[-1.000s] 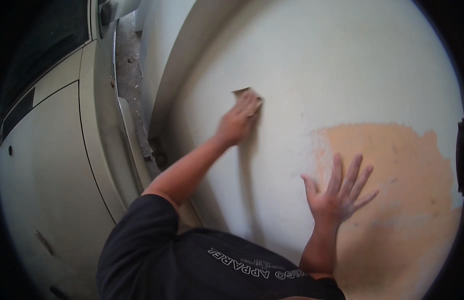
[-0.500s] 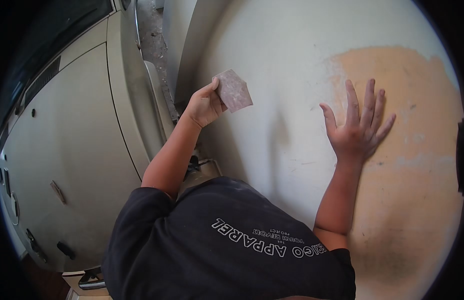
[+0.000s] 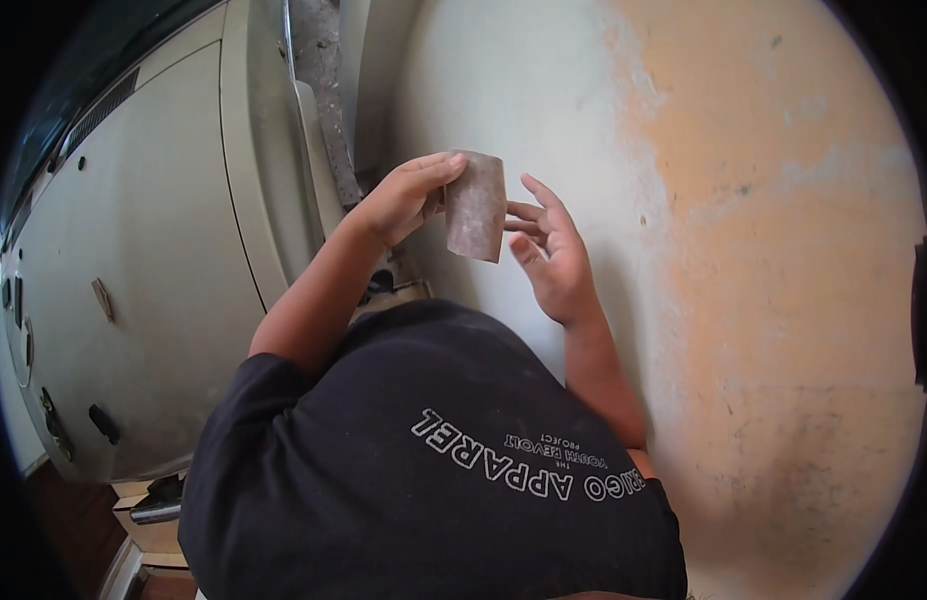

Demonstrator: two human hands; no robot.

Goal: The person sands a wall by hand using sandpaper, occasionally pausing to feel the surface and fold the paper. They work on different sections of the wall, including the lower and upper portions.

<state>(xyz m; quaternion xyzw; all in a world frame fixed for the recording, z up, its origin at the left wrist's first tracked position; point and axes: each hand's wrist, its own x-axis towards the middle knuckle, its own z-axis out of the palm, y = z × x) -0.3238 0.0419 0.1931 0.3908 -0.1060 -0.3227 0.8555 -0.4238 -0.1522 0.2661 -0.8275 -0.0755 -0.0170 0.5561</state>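
Note:
My left hand point(image 3: 402, 203) grips a worn, dusty piece of sandpaper point(image 3: 476, 208) by its upper left side, thumb on the near face and the other fingers mostly behind. The sheet bows slightly and is held up in front of my chest. My right hand point(image 3: 556, 258) is at the sheet's right edge, fingers apart and thumb raised, with some fingertips right at that edge. To the right, the wall point(image 3: 524, 60) is pale with a large orange-tan patch point(image 3: 764, 240) that has rough, flaky borders.
On my left stands a beige car point(image 3: 154, 240) with several small dark items and a wooden clothespin-like piece point(image 3: 104, 300) on its surface. A narrow gap with a rough grey floor point(image 3: 321, 90) runs between car and wall. A wooden drawer-like piece point(image 3: 149, 530) is at lower left.
My right hand has left the orange patch on the wall and moved left to the sandpaper's edge. My left hand has turned the sheet more upright, and the view has shifted right.

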